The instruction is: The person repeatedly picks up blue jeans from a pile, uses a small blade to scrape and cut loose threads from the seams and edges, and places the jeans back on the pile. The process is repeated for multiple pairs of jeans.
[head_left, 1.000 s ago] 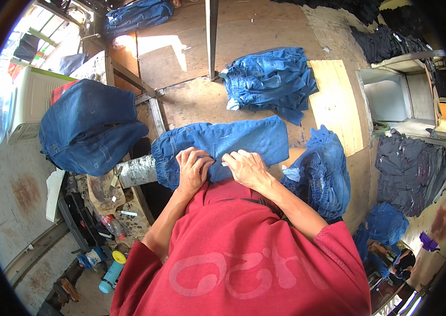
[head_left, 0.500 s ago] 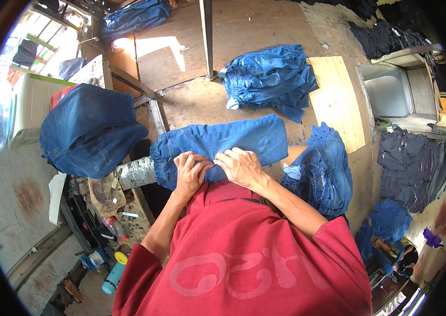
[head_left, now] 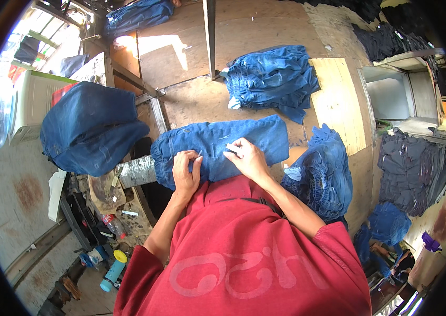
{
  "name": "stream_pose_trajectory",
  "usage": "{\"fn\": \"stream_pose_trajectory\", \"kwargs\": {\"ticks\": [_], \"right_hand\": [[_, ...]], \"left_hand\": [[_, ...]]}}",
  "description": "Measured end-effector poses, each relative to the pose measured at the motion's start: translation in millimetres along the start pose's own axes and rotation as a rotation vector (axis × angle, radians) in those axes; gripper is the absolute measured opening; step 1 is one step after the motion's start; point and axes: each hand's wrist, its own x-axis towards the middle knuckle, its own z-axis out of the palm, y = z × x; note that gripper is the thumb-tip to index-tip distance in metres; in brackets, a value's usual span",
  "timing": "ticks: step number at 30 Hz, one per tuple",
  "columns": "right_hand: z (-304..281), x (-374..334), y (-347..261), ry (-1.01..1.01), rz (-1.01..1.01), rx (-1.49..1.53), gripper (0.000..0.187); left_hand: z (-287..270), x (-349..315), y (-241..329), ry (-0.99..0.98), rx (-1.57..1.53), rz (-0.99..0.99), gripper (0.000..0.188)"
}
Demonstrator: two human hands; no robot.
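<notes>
A blue denim garment piece (head_left: 223, 134) with a gathered, elastic-looking end is drawn over a horizontal beam (head_left: 138, 173) wrapped in silvery material, across my front. On its near side, my left hand (head_left: 186, 171) has thumb and fingertips closed on the denim; a tiny pale bit shows at the fingertips. My right hand (head_left: 249, 160) is a short way to the right, just over the cloth. Between its thumb and fingers it grips a small whitish stick-like piece (head_left: 234, 149), whose kind I cannot make out.
Dark blue denim (head_left: 94, 129) is heaped at the left. Gathered denim piles (head_left: 273, 76) lie ahead and a denim bundle (head_left: 323, 174) at my right. Black garments (head_left: 412, 168) are stacked farther right. A metal post (head_left: 208, 37) stands ahead; a turquoise bottle (head_left: 112, 276) lies lower left.
My hands, close together on the denim before, have moved apart. The right one has shifted slightly right and up, and the whitish piece now shows in it.
</notes>
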Motion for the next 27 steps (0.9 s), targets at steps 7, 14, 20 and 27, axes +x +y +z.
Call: {"fn": "stream_pose_trajectory", "kwargs": {"ticks": [7,14,20,27], "right_hand": [[28,17,19,0.155,-0.195,-0.198,0.02],[23,26,35,0.17,-0.385,-0.222,0.005],[14,15,30,0.211,-0.474,-0.105,0.006],[0,18,30,0.141,-0.488,-0.122,0.007]], "left_hand": [[12,23,1,-0.089,0.423,0.089,0.032],[15,24,11,-0.191,0.241,-0.089,0.019],[27,39,17,-0.505,-0.051,-0.54,0.026],[11,30,12,-0.278,-0.43,-0.806,0.02]]}}
